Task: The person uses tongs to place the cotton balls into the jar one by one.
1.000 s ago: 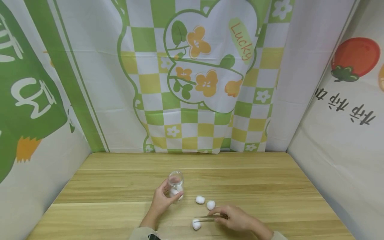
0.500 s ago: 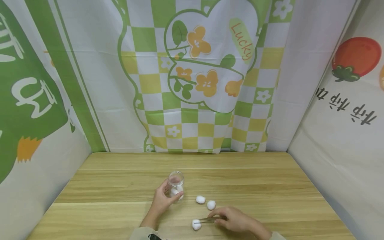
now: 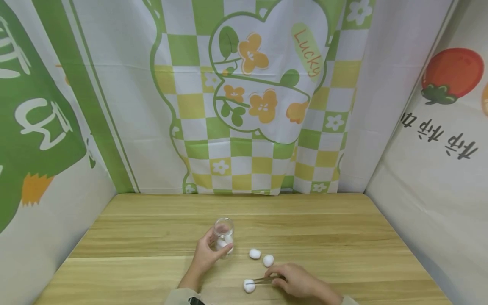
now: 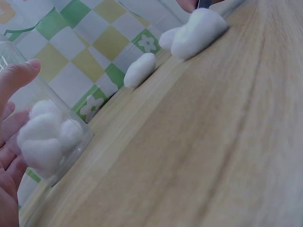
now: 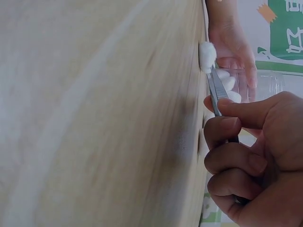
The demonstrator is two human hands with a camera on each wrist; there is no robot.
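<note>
My left hand [image 3: 206, 254] grips a clear open-topped jar [image 3: 224, 231] standing on the table, its fingers and thumb around the side. Several cotton balls [image 4: 42, 142] lie in the bottom of the jar, as the left wrist view shows. In my right hand [image 3: 299, 279] are metal tweezers [image 5: 215, 90], held between thumb and fingers. The tweezers' tips are at a cotton ball [image 3: 249, 286] on the table near the front, one tip lying across its top. Two more loose cotton balls, one to the left [image 3: 255, 253] and one to the right [image 3: 268, 260], rest farther back, right of the jar.
The wooden table [image 3: 152, 228] reaches back to a checkered green and yellow curtain [image 3: 244, 165]. Printed cloth walls stand at the left [image 3: 87, 203] and at the right [image 3: 415, 203].
The tweezers' arms, apart a second ago, have come together at the front cotton ball. My right hand has shifted slightly. The left hand and jar have stayed put.
</note>
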